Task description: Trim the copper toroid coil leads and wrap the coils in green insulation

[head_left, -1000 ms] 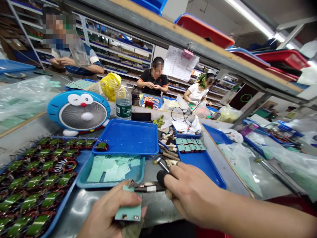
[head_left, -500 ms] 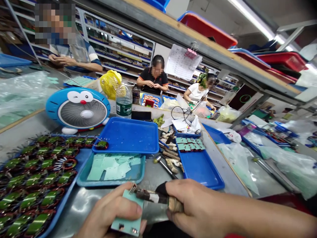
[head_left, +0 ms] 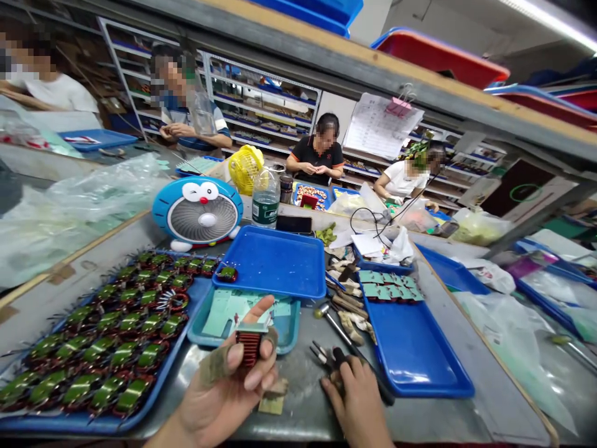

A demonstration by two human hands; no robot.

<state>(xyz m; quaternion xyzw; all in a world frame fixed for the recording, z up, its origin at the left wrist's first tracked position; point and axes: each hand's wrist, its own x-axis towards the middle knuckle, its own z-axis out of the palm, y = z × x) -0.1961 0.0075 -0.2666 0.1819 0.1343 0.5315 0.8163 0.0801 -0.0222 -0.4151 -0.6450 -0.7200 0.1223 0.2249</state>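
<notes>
My left hand holds up a coil wound with copper-red wire, with a pale green board along its top. Thumb and fingers close round the coil while the index finger points up. Some fingertips wear greenish covers. Further right, my right hand is closed over the handles of pliers low over the bench; their tips point up and left. Behind my left hand lies a teal tray of loose pale green boards. At the left, a blue tray holds rows of green-topped coils.
An upper blue tray has one coil at its corner. A long blue tray at right carries several board-topped pieces. A hammer lies among tools. A cartoon fan and a bottle stand behind. Co-workers sit across the bench.
The pliers have left the board's pins and moved down to the bench with my right hand. My left hand has turned the piece, so the windings face me. The view has shifted left.
</notes>
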